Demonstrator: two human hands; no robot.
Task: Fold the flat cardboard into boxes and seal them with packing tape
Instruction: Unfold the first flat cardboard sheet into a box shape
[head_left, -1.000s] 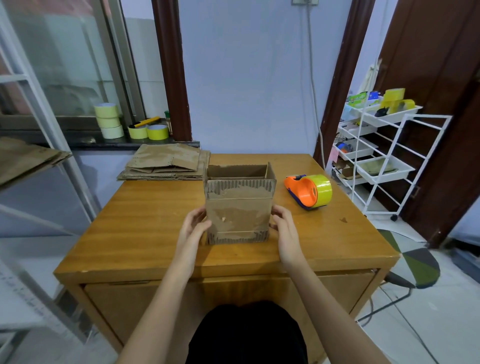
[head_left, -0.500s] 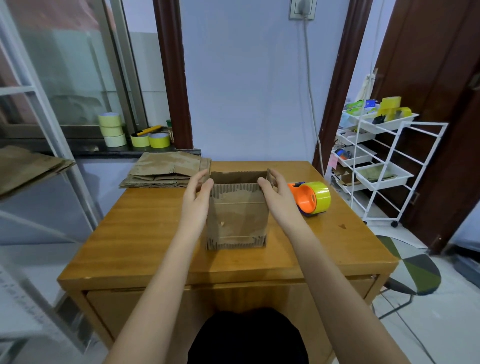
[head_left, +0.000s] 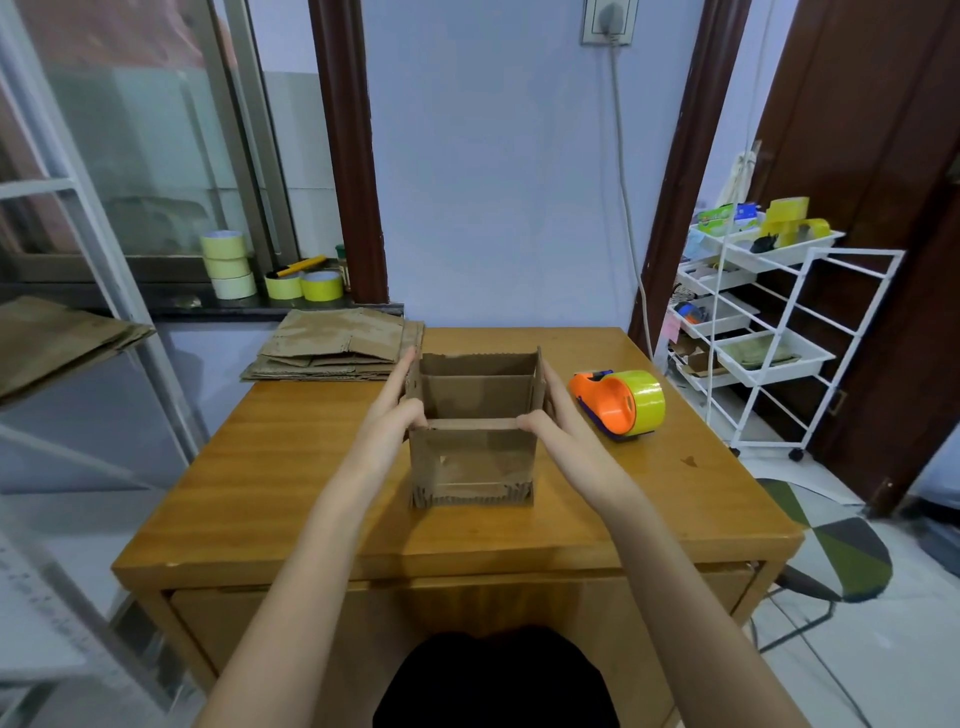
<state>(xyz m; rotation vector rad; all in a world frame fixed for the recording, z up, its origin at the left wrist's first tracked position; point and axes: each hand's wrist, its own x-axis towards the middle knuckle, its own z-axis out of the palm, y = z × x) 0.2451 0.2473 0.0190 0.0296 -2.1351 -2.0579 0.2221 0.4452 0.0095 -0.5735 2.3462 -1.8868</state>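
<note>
**Both hands gripping the top of an open cardboard box**

The wooden table (head_left: 291, 467) is carrying an upright cardboard box (head_left: 471, 462), standing directly between the two hands with its top open and its flaps up. The left hand (head_left: 393, 415) is lying against the box's left wall, its fingers stretched along the outside of the raised left flap while the thumb is hooking over the near top edge at the left corner, so the hand is pinching the cardboard. The right hand (head_left: 551, 415) is mirroring it on the right wall: fingers running along the outside of the right flap, thumb pressing over the near edge at the right corner. Neither hand is wide open; each is closing lightly on the box rim.

Just to the right of the right hand, an orange tape dispenser (head_left: 618, 404) loaded with a yellow-green roll is sitting on the table, apart from the box and untouched. Beyond the left hand, at the far left of the table, a stack of flat cardboard (head_left: 332, 345) is lying. Farther off past that stack, several rolls of tape (head_left: 260, 270) are resting on the window ledge. Well to the right of the right hand, a white wire cart (head_left: 779, 322) is standing on the floor.
</note>
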